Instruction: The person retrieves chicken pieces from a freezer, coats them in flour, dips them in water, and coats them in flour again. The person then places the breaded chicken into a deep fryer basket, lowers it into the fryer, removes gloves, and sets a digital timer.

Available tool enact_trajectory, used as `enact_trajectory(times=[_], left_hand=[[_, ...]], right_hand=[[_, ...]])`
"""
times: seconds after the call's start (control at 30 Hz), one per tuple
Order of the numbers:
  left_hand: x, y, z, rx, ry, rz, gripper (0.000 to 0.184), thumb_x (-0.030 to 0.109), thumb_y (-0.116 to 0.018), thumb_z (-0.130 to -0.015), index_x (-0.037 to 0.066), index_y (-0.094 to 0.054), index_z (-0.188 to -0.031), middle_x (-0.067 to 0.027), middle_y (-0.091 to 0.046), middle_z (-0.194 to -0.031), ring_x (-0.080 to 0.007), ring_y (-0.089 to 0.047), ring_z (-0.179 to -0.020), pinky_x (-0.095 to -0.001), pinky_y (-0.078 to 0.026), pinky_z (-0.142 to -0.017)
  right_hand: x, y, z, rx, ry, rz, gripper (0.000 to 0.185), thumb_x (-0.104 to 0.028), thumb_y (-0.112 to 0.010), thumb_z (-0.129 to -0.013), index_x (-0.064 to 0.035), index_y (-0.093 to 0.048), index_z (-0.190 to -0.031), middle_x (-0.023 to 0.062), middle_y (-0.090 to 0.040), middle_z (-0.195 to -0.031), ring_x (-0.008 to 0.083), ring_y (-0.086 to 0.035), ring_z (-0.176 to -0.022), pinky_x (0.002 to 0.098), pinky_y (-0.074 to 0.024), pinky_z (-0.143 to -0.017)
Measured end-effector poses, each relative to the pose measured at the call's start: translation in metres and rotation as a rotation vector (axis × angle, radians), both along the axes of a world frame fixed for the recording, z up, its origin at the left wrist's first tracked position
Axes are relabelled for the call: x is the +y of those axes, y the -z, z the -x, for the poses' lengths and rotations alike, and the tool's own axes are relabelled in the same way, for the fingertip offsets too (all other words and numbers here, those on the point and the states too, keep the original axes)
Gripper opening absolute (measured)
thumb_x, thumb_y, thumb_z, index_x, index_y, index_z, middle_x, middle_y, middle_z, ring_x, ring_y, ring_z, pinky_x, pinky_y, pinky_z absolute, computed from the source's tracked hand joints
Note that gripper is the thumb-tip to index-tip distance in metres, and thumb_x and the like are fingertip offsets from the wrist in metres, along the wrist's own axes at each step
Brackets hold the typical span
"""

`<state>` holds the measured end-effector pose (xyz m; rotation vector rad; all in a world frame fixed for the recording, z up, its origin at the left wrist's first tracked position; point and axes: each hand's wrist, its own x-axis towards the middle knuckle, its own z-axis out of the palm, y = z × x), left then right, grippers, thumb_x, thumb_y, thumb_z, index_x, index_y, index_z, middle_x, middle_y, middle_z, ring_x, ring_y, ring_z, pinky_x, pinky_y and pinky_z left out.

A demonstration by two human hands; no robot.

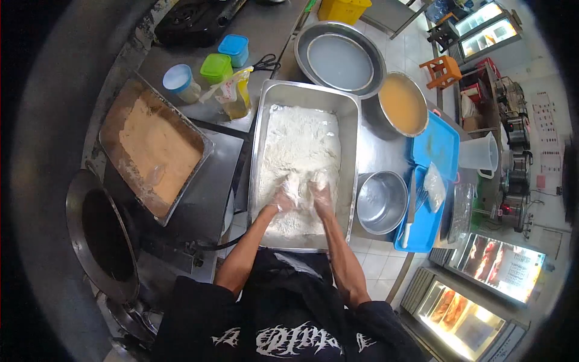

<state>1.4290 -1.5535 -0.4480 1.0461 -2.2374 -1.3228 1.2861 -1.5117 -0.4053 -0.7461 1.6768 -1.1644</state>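
Note:
A deep rectangular metal tray (353,139) holds a thick layer of white powder (301,136) that looks like flour. Both of my hands are in the powder, side by side near the tray's closer half. On my left hand (286,194), a white coating covers the fingers and hides how they are bent. My right hand (321,190) is just beside it, its fingers likewise whitened and partly sunk in. Clumps of powder lie around the fingertips; whether either hand grips anything inside cannot be made out.
Left stands a tray (209,146) of orange-brown powder. Behind are lidded tubs (216,68), a bag (236,96) and scissors (266,63). Basins of cloudy liquid (341,60) and orange liquid (403,104), a metal bowl (382,202) and blue trays (435,145) with a knife (410,211) sit right.

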Motion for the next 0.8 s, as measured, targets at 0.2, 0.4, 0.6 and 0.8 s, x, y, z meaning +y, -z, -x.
enact_trajectory(times=[0.2,0.4,0.6,0.8], left_hand=[[0.022,-0.016,-0.022,-0.819,0.123,-0.285,0.083,0.036,-0.060,-0.078,-0.004,-0.019,-0.137,-0.0278,-0.026,-0.138,-0.0399,-0.031,-0.126,-0.0418,-0.026,-0.105],[0.065,0.009,-0.014,-0.813,-0.063,0.185,0.077,0.020,-0.054,-0.076,-0.001,-0.015,-0.139,-0.0285,-0.034,-0.133,-0.0398,-0.047,-0.112,-0.0465,-0.039,-0.089],[0.094,0.129,-0.017,-0.349,-0.339,-0.210,0.064,0.016,-0.045,-0.081,0.002,-0.021,-0.139,-0.0260,-0.038,-0.130,-0.0357,-0.040,-0.120,-0.0421,-0.033,-0.099],[0.050,0.097,0.015,-0.089,-0.166,-0.345,0.064,0.017,-0.052,-0.081,-0.002,-0.024,-0.136,-0.0207,-0.036,-0.134,-0.0322,-0.032,-0.126,-0.0346,-0.023,-0.107]], right_hand=[[0.009,0.017,0.056,0.663,-0.667,-0.538,0.067,-0.042,-0.056,-0.080,0.0029,-0.039,-0.127,0.0262,-0.055,-0.107,0.0368,-0.052,-0.104,0.0377,-0.0395,-0.092],[0.029,0.025,0.003,0.988,-0.487,-0.233,0.076,-0.045,-0.060,-0.074,0.0034,-0.039,-0.129,0.0296,-0.059,-0.097,0.0469,-0.055,-0.095,0.0426,-0.0398,-0.092],[0.039,0.036,-0.032,0.649,-0.427,-0.406,0.080,-0.047,-0.063,-0.070,0.0006,-0.039,-0.130,0.0297,-0.057,-0.102,0.0403,-0.056,-0.098,0.0427,-0.0436,-0.085],[0.032,0.058,-0.024,0.161,0.032,-0.102,0.048,-0.028,-0.069,-0.074,0.0024,-0.056,-0.109,0.0113,-0.064,-0.090,0.0197,-0.061,-0.080,0.0312,-0.0477,-0.070]])
